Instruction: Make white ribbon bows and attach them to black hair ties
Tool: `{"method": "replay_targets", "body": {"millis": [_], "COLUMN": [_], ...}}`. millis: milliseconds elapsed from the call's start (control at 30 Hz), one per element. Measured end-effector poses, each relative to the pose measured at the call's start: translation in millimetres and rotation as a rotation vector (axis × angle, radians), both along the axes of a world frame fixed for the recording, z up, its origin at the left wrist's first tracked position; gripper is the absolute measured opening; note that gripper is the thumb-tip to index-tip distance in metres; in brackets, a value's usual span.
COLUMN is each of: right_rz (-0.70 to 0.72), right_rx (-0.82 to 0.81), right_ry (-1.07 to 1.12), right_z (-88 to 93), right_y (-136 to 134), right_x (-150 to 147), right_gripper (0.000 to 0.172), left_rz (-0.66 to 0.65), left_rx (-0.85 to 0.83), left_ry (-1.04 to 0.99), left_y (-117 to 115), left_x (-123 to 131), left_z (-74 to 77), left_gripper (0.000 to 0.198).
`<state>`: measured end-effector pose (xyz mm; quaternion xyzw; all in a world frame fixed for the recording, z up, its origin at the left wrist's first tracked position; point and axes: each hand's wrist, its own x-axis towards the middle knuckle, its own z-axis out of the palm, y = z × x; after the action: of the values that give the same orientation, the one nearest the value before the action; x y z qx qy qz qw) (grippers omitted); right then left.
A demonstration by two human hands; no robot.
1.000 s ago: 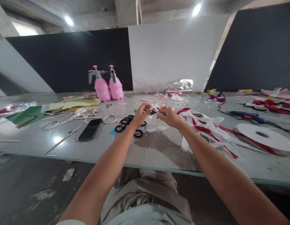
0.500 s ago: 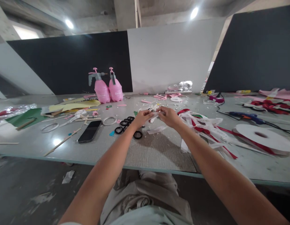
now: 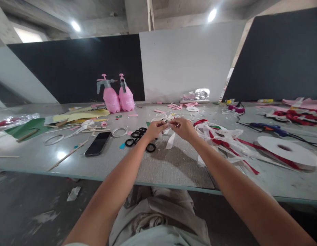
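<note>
Both hands meet over the middle of the table, fingertips pinched close together. Between my left hand (image 3: 156, 130) and my right hand (image 3: 183, 127) is a piece of white ribbon (image 3: 170, 140), its loose end hanging below the fingers. Fingers hide the part being pinched, and a small detail there is too tiny to name. Several black rings (image 3: 136, 136) lie just left of my left hand. A tangle of white and red ribbon (image 3: 222, 136) lies to the right of my right hand. Loose white strands (image 3: 163, 117) rest behind the fingertips.
Left on the table are a phone (image 3: 98, 144), a metal ring (image 3: 119, 132) and a wooden stick (image 3: 67, 156). Two pink spray bottles (image 3: 111, 99) stand at the back. On the right lie a white ribbon spool (image 3: 289, 150) and a blue glue gun (image 3: 268, 127) with its cord.
The ribbon's loose end, lying out flatter to the right before, now hangs down more steeply under the fingers. Both hands stay in nearly the same place.
</note>
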<state>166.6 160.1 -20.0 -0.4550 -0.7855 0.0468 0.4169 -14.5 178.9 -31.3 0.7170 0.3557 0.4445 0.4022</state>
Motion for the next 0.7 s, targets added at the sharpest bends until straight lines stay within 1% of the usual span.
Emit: {"method": "replay_targets", "body": {"millis": [167, 300, 433, 567, 700], "right_rz": [0.041, 0.050, 0.035, 0.035, 0.003], "right_rx": [-0.070, -0.104, -0.098, -0.074, -0.077], "right_ry": [0.008, -0.029, -0.068, -0.098, -0.231], "right_z": [1.3, 4.2, 1.6, -2.0, 0.1], "right_y": [0.2, -1.5, 1.7, 4.8, 2.4], "right_x": [1.1, 1.1, 2.0, 3.8, 1.7], "right_gripper": [0.024, 0.024, 0.025, 0.026, 0.021], "left_rz": [-0.026, 0.006, 0.017, 0.005, 0.006], "left_rx": [0.018, 0.060, 0.129, 0.146, 0.178], "left_ry": [0.019, 0.084, 0.134, 0.170, 0.227], "left_y": [2.5, 2.9, 3.6, 2.7, 1.7], "left_x": [-1.8, -2.9, -3.6, -3.8, -4.2], "left_z": [-2.7, -3.4, -3.6, -2.9, -3.5], "left_gripper": [0.033, 0.033, 0.033, 0.033, 0.033]}}
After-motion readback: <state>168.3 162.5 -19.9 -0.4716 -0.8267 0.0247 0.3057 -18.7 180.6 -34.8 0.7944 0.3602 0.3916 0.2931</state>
